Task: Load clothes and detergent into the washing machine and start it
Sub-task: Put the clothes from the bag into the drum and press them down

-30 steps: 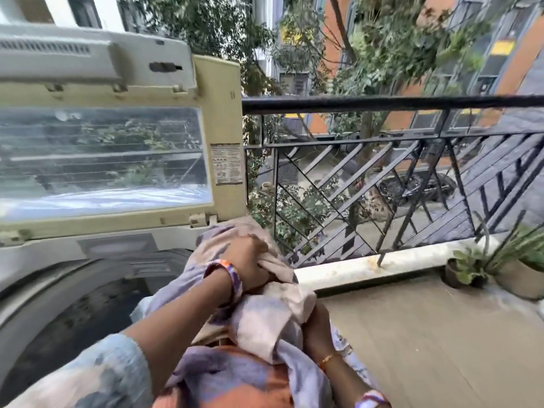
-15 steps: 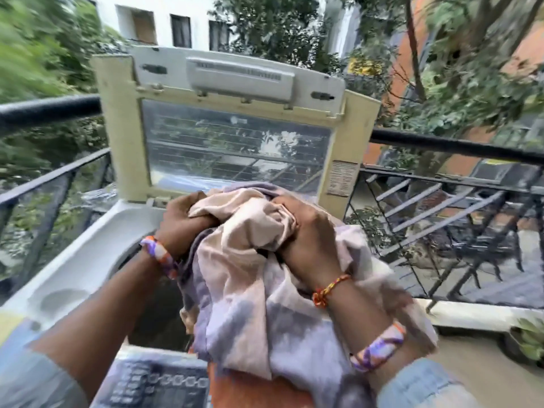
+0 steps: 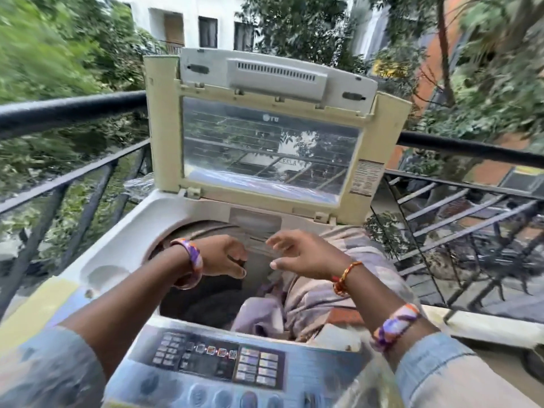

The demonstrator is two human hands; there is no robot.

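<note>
The top-loading washing machine (image 3: 117,240) stands open, its lid (image 3: 265,148) raised upright toward the railing. A bundle of lilac, beige and orange clothes (image 3: 312,301) lies in the right half of the drum and hangs over its right rim. My left hand (image 3: 223,256) hovers over the drum mouth with loosely curled fingers and holds nothing. My right hand (image 3: 297,254) hovers beside it, fingers spread and empty, just above the clothes. The control panel (image 3: 217,360) sits at the near edge below my forearms. No detergent is visible.
A black metal balcony railing (image 3: 67,107) runs behind and on both sides of the machine. Trees and buildings lie beyond it. A pale ledge and balcony floor (image 3: 485,334) show at the lower right.
Both hands let go of the clothes bundle, which dropped into the drum's right side. The hands now hover empty above it. The view swung further left onto the machine.
</note>
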